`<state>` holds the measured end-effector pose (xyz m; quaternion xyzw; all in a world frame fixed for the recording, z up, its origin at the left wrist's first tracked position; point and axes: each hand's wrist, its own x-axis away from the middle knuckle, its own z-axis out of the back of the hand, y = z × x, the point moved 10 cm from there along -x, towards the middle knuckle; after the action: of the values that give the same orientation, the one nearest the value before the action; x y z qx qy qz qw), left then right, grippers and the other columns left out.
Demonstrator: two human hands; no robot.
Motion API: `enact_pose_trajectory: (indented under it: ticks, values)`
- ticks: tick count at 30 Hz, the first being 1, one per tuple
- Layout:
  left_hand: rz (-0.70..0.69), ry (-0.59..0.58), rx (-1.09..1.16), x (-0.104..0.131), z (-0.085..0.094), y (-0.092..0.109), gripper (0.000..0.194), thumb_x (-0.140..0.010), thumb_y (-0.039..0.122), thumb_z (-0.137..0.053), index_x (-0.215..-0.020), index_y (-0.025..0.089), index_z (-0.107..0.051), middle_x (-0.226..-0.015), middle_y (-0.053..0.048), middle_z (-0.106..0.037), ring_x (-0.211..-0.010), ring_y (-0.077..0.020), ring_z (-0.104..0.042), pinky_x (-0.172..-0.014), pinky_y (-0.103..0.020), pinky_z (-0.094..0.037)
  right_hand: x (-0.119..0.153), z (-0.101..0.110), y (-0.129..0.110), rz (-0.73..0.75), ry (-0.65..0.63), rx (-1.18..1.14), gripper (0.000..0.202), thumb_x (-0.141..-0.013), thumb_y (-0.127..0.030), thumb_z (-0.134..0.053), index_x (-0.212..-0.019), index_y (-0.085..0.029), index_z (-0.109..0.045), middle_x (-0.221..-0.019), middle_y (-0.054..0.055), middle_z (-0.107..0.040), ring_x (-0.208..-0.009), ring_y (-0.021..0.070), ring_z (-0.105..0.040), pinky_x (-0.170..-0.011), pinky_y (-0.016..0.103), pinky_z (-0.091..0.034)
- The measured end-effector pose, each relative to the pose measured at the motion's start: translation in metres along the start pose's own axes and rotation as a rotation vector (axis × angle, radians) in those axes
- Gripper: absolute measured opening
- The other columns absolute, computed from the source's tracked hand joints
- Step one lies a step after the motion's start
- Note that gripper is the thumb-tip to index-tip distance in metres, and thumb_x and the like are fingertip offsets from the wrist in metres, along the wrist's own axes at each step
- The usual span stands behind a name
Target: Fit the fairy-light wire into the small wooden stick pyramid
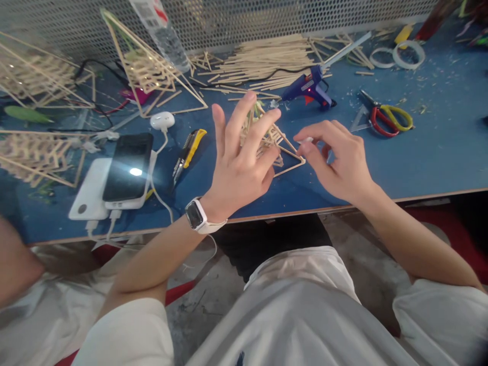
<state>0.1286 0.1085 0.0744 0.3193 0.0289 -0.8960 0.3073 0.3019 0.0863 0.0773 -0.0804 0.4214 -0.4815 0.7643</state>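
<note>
A small stick frame with a triangular outline lies on the blue table, partly hidden behind my left hand. My left hand, with a white watch at the wrist, is over the frame's left side with its fingers spread. Just beyond the frame's right corner is my right hand. Its thumb and forefinger pinch a small whitish piece. Behind the frame rests a blue glue gun with a glue stick in its back.
Red-and-yellow scissors and tape rings lie right. A yellow cutter, phone and white power bank lie left. Loose sticks, larger stick frames and a bottle stand behind. Another person's arm shows at far left.
</note>
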Motion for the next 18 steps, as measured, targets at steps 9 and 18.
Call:
enact_pose_trajectory:
  ticks: [9, 18]
  values:
    - [-0.020, 0.037, -0.046, 0.001, 0.002, 0.002, 0.024, -0.105, 0.017, -0.067, -0.121, 0.031, -0.079, -0.182, -0.002, -0.055, -0.184, -0.0448, -0.024, -0.148, -0.085, 0.007, 0.003, -0.018, -0.012, 0.051, -0.027, 0.191, 0.036, -0.113, -0.030, -0.058, -0.149, -0.026, -0.061, -0.109, 0.006, -0.081, -0.111, 0.0309, -0.076, -0.111, 0.055, -0.059]
    - [-0.036, 0.054, -0.061, 0.001, 0.003, 0.004, 0.030, -0.105, 0.014, -0.065, -0.126, 0.030, -0.078, -0.182, -0.003, -0.055, -0.183, -0.0433, -0.026, -0.149, -0.084, 0.004, 0.000, -0.022, -0.022, 0.079, 0.009, 0.358, 0.017, -0.119, -0.030, -0.056, -0.123, -0.027, -0.072, -0.106, 0.005, -0.080, -0.114, 0.0315, -0.073, -0.104, 0.052, -0.058]
